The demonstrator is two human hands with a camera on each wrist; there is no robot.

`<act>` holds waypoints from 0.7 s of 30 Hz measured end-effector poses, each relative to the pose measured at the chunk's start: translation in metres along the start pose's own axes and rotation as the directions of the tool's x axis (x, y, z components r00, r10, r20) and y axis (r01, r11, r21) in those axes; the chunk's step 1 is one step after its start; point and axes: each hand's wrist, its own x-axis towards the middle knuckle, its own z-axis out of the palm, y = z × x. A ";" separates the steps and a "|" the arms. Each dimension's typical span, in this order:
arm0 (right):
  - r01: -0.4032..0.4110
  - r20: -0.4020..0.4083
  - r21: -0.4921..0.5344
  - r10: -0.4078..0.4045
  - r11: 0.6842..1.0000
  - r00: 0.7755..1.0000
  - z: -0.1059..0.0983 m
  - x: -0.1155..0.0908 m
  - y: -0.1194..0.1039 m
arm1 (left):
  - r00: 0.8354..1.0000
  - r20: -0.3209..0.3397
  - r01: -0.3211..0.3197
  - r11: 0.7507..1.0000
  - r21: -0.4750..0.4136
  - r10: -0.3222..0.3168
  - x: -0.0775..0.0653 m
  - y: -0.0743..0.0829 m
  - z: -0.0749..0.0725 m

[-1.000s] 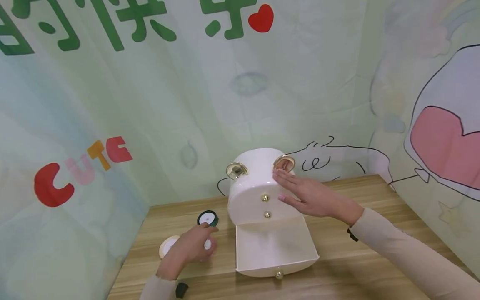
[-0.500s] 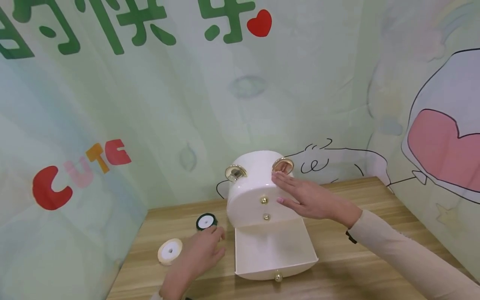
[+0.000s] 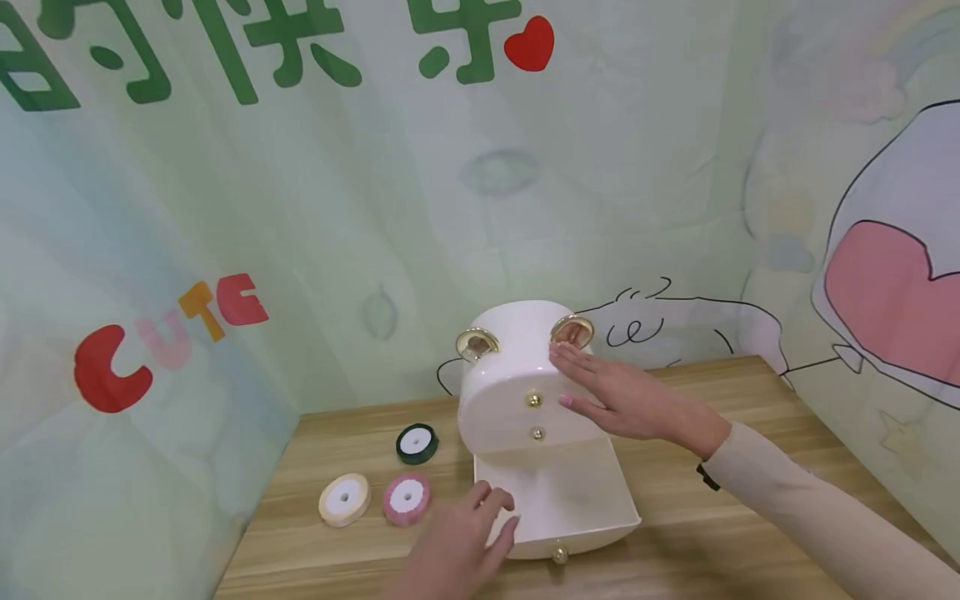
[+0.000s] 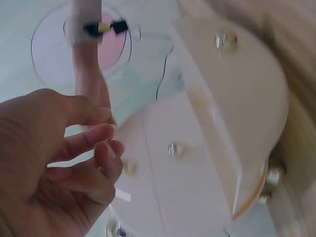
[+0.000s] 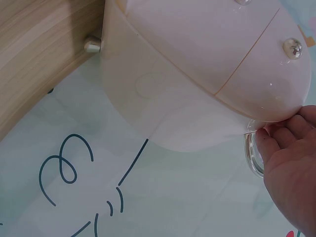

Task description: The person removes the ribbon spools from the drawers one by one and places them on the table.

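Note:
A white rounded desktop drawer box [image 3: 498,417] with two gold ring-shaped ears stands on the table, its bottom drawer [image 3: 558,540] pulled out. My right hand [image 3: 630,398] lies with extended fingers against the box's upper front, fingertips beside the right ear. Over the drawer's left front corner is my left hand [image 3: 457,546], fingers loosely bent and nothing visible in them. In the left wrist view, its thumb and fingertips come close together in front of the box. Left of the box lie three ribbon spools: dark green [image 3: 417,444], pink [image 3: 407,500] and cream [image 3: 345,500].
Gold knobs [image 3: 534,400] stick out from the closed drawers, and another knob [image 3: 559,555] from the pulled-out one. The wooden table [image 3: 292,533] ends at a printed cloth backdrop [image 3: 360,208] behind and on both sides.
My left hand has moved right, from over the spools to the drawer's front left corner, uncovering the pink and cream spools. My right hand stays against the box.

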 end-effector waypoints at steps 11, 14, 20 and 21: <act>0.007 -0.004 0.014 -0.007 1.000 1.000 0.000 -0.001 0.002 | 0.965 -0.007 -0.260 0.963 0.075 0.262 -0.007 0.041 0.040; 0.006 0.000 0.012 -0.006 1.000 1.000 0.000 -0.001 0.002 | 0.965 0.111 -0.244 0.969 0.045 0.238 -0.009 0.048 0.044; 0.007 -0.003 0.018 -0.007 1.000 1.000 0.001 -0.002 0.001 | 0.938 0.194 -0.318 0.936 0.152 0.288 -0.016 0.052 0.061; 0.008 -0.007 0.017 -0.008 1.000 1.000 0.001 -0.002 0.001 | 0.933 0.192 -0.340 0.919 0.202 0.303 -0.017 0.052 0.064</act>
